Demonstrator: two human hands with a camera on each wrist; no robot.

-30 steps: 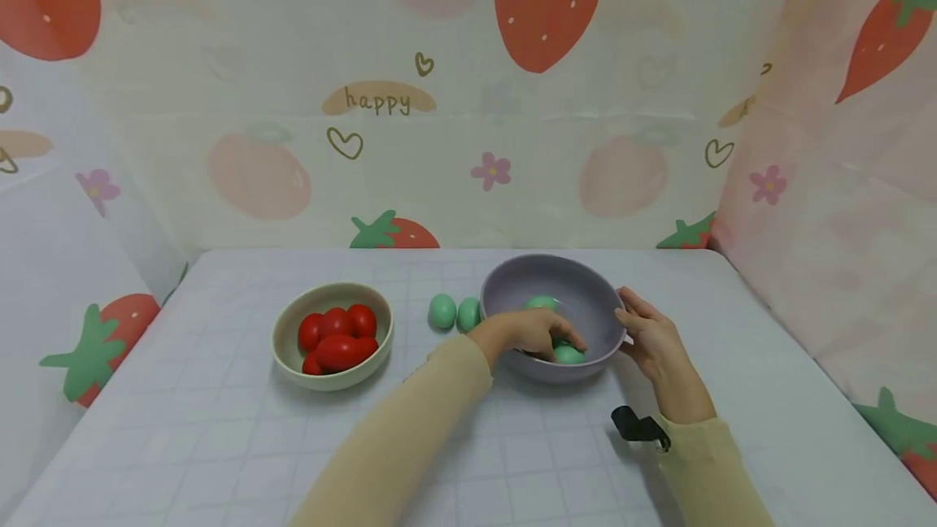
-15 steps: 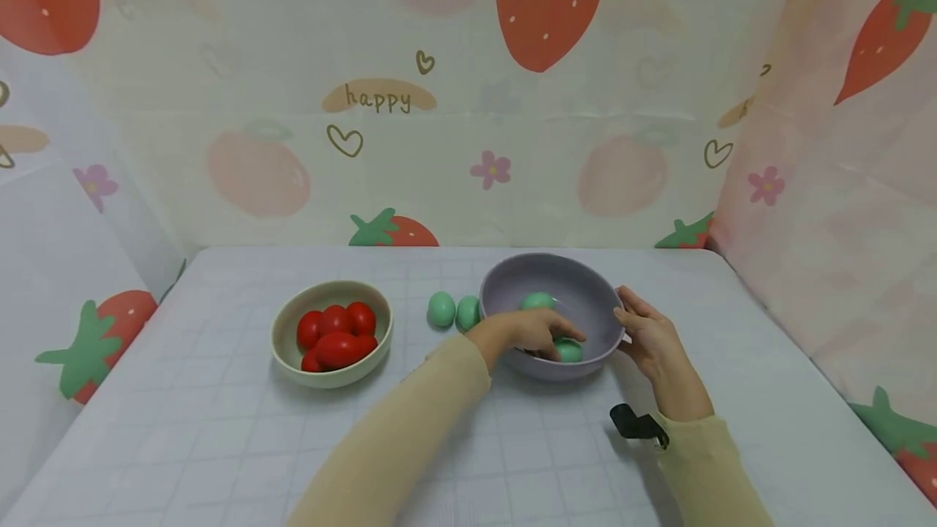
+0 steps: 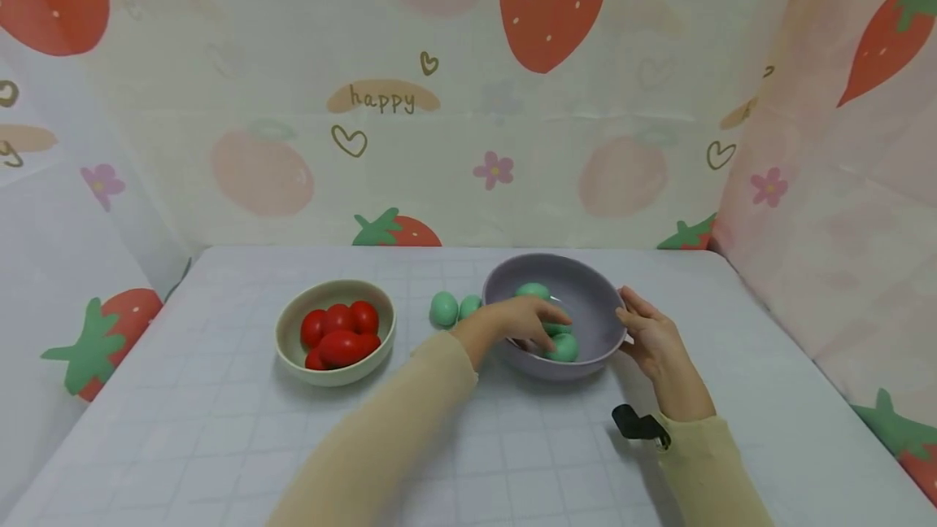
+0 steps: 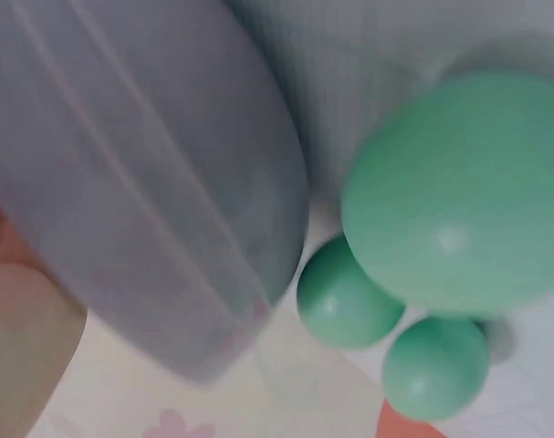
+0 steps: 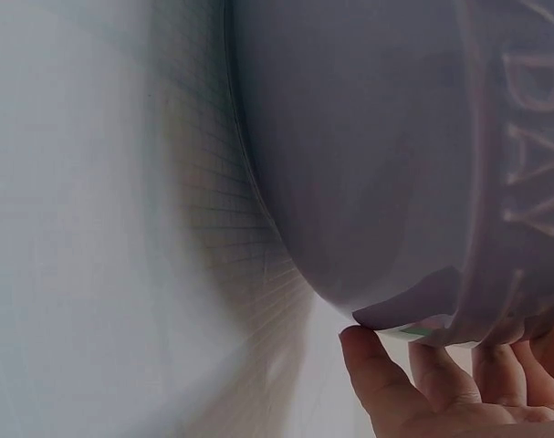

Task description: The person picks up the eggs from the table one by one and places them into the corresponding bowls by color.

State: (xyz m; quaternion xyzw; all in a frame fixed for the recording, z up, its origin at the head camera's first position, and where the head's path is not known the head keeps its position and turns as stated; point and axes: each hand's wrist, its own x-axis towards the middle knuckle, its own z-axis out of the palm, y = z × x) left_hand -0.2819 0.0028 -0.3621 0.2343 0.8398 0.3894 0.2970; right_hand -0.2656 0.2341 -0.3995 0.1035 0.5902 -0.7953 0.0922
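Observation:
A purple bowl (image 3: 596, 299) stands right of the table's middle, with several green eggs inside. My left hand (image 3: 523, 320) reaches over its near left rim, fingers spread loosely above the eggs. Its thumb comes down beside the nearest egg (image 3: 564, 348). At the bowl's right side my right hand (image 3: 655, 344) grips the rim. In the right wrist view its fingertips (image 5: 363, 351) lie against the outer wall, below raised lettering. Outside the bowl, to its left, are more green eggs (image 3: 444, 310); the left wrist view shows one large and close (image 4: 468, 192) and two behind it.
A pale green bowl (image 3: 285, 348) of red egg-shaped pieces (image 3: 340, 348) stands on the left of the white gridded table (image 3: 183, 429). A strawberry-print cloth (image 3: 454, 137) hangs behind and at both sides. A black clip (image 3: 638, 425) sits at my right wrist.
My left hand has drawn back a little to the left and up, its fingers spreading off the eggs. The near egg shows more fully. My right hand keeps its hold on the bowl.

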